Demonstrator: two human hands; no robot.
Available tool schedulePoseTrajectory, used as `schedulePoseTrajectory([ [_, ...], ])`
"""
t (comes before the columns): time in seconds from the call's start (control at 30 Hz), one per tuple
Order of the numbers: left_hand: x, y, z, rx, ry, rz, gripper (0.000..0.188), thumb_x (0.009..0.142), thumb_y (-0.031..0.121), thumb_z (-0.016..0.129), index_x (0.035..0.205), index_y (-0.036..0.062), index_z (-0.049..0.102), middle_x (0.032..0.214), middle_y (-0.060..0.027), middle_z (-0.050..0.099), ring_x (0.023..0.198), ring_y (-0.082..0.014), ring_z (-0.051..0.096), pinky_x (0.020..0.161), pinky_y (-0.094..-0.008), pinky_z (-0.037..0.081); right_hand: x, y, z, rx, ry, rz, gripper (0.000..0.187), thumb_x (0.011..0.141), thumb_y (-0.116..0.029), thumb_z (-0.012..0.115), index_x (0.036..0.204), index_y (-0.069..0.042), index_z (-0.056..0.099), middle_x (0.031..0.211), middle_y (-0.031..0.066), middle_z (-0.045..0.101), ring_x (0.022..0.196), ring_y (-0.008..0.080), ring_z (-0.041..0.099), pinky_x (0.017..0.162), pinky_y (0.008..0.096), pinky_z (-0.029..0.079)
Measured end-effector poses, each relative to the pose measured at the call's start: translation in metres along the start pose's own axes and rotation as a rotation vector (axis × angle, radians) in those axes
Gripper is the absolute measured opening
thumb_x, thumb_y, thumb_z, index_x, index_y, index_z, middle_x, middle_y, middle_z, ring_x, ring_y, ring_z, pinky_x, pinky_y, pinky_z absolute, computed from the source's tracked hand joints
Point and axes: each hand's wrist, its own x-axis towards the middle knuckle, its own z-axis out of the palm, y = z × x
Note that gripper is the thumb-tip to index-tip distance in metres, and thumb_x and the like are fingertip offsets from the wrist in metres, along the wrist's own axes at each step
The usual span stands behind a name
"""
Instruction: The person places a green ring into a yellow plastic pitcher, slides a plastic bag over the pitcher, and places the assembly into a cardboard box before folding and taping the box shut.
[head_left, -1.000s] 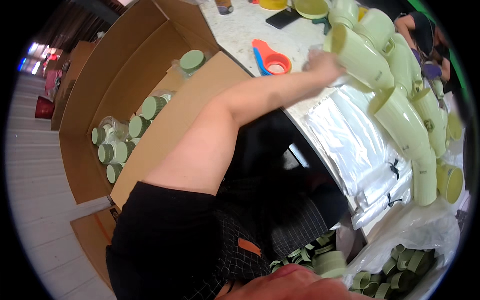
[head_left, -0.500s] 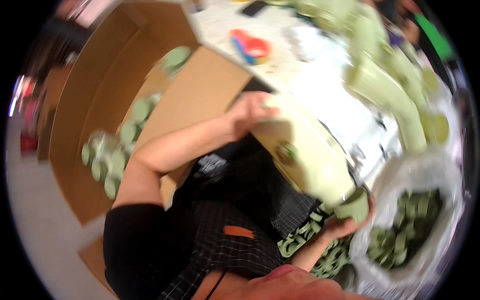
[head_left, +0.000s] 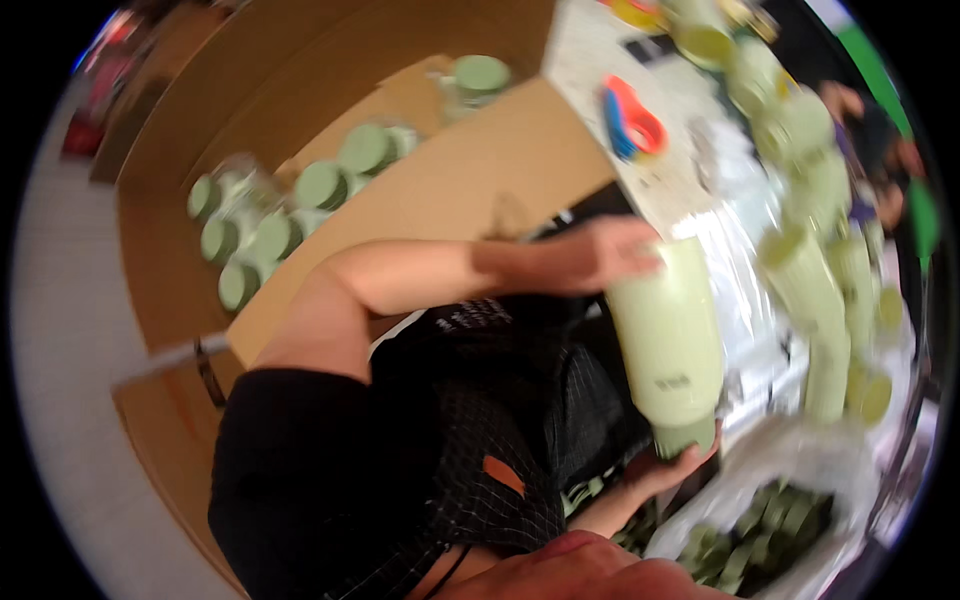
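I hold a tall pale green bottle (head_left: pixel 665 340) in front of my black shirt, tilted with its darker green cap (head_left: pixel 686 437) pointing down toward me. My left hand (head_left: pixel 598 256) grips the upper, base end of the bottle, with the bare forearm reaching in from the left. The fingers of my right hand (head_left: pixel 668 468) wrap the cap end from below. The picture is blurred by motion.
A large cardboard box (head_left: pixel 180 300) at the left holds several jars with green lids (head_left: pixel 300 200). On the table (head_left: pixel 600 50) to the right lie several more pale green bottles (head_left: pixel 812 270) and an orange and blue tool (head_left: pixel 633 124). A clear bag of dark green caps (head_left: pixel 760 540) sits at lower right. Another person's hand (head_left: pixel 890 150) shows at the upper right.
My left hand took a bottle from the row on the table and brought it down toward my body. My right hand came up under the cap end.
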Motion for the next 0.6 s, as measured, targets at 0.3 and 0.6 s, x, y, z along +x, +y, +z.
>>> schedulePoseTrajectory([
  [0.3, 0.111, -0.036, 0.033, -0.744, -0.148, -0.010, 0.051, 0.109, 0.033, 0.031, 0.062, 0.0134, 0.034, 0.070, -0.0013, 0.038, 0.083, -0.0178, 0.049, 0.106, -0.0384, 0.040, -0.006, -0.002, 0.047, 0.293, 0.024, -0.014, 0.080, 0.092, -0.060, 0.055, 0.146, -0.005, 0.035, 0.145, 0.0174, 0.044, 0.132, 0.0313, 0.046, 0.107, 0.0472, 0.040],
  [0.6, 0.009, -0.031, 0.098, 0.555, -0.100, -0.049, 0.043, 0.097, 0.028, 0.050, 0.127, -0.0017, 0.057, 0.116, -0.0104, 0.056, 0.072, -0.0103, 0.046, 0.068, -0.0235, 0.041, -0.060, 0.048, 0.003, 0.311, -0.077, 0.264, 0.069, 0.094, -0.012, 0.064, 0.151, -0.003, 0.027, 0.144, 0.0158, 0.044, 0.133, 0.0256, 0.046, 0.110, 0.0400, 0.039],
])
